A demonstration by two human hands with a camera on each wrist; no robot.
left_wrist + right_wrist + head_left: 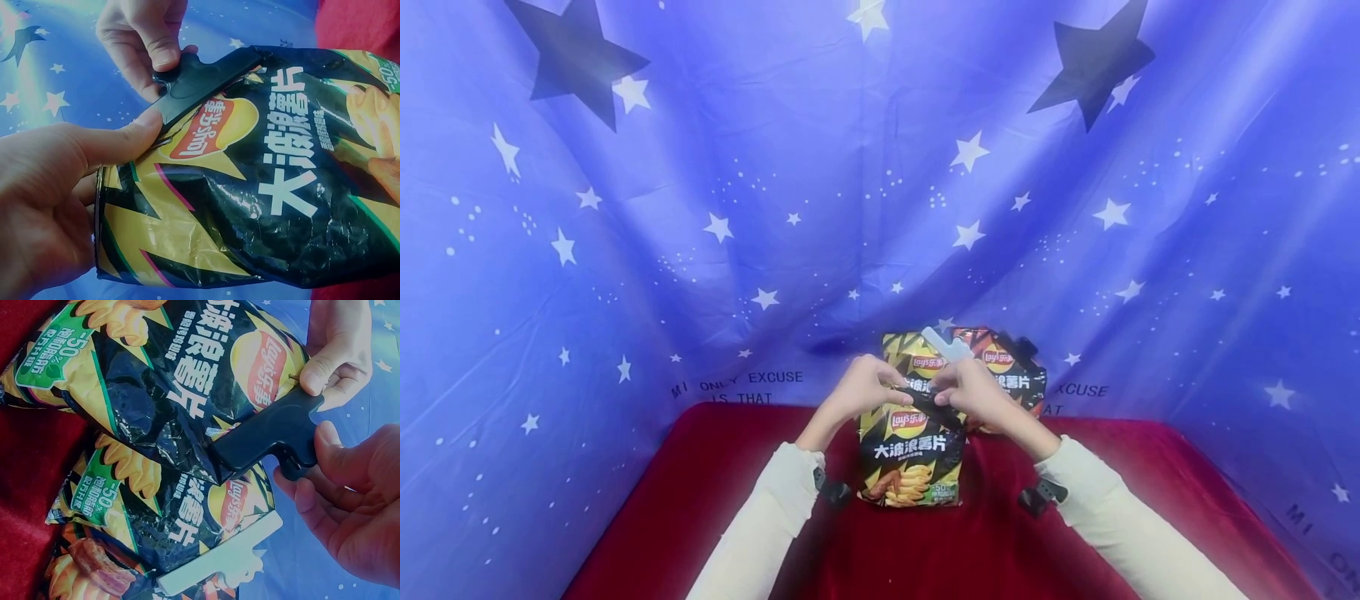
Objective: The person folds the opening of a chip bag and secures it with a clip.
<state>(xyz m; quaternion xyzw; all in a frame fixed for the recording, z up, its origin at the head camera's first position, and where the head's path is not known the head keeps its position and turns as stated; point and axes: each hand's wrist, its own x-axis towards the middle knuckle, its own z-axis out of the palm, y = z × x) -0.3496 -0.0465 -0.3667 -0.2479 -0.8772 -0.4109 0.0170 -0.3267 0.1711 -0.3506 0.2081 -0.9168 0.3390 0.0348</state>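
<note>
A black and yellow Lay's chip bag (910,458) is held upright at the front of the group, between both hands. A black bag clip (269,431) lies slantwise across a top corner of the bag. My left hand (870,387) pinches the bag's top edge, its thumb right at one end of the clip in the left wrist view. With thumb and fingers, my right hand (356,506) pinches the clip's handle. The fingers behind the bag are partly hidden.
Behind stands a second yellow and black chip bag (131,469) with a pale clip (222,553) across its top. A red-orange chip bag (1000,358) stands at its right, a dark clip (1021,346) on its corner. Red cloth (715,492) covers the table; a blue star-printed curtain (820,200) hangs behind.
</note>
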